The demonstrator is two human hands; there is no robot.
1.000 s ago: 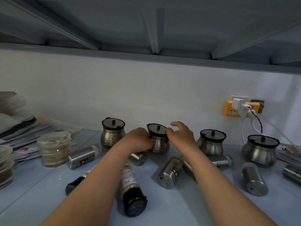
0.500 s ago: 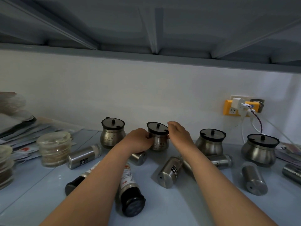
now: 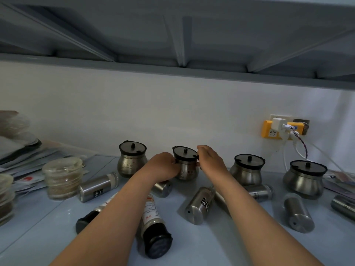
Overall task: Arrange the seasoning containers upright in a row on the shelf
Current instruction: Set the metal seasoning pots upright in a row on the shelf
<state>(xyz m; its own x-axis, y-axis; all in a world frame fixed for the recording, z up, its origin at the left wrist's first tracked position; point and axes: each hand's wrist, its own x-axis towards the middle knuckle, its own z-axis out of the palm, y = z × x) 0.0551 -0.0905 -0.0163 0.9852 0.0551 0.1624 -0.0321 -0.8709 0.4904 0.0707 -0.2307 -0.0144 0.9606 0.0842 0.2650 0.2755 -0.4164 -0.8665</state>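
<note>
Clasping the squat, pot-bellied steel seasoning jar with the dark lid [image 3: 187, 172] from both sides, the person steadies it near the back edge of the pale blue shelf surface [image 3: 221, 246], roughly midway along! The left hand [image 3: 163, 167] curls round the jar's belly, and the right hand [image 3: 210, 160] pinches at the lid's rim on the other flank. I'd judge this two-sided hold is meant to square the jar in line with the matching steel jar on its left [image 3: 131, 162] and the two more steel jars on its right [image 3: 246, 170]. It stands upright, axis vertical, knob pointing straight up, though the hands hide part of its base. Plenty left to do: slim steel cylinder shakers [image 3: 199, 205] lie toppled nearer the front edge, long axes flat along the surface. A black-capped labelled bottle [image 3: 153, 225] lies between the forearms, cap aimed at the front edge.
</note>
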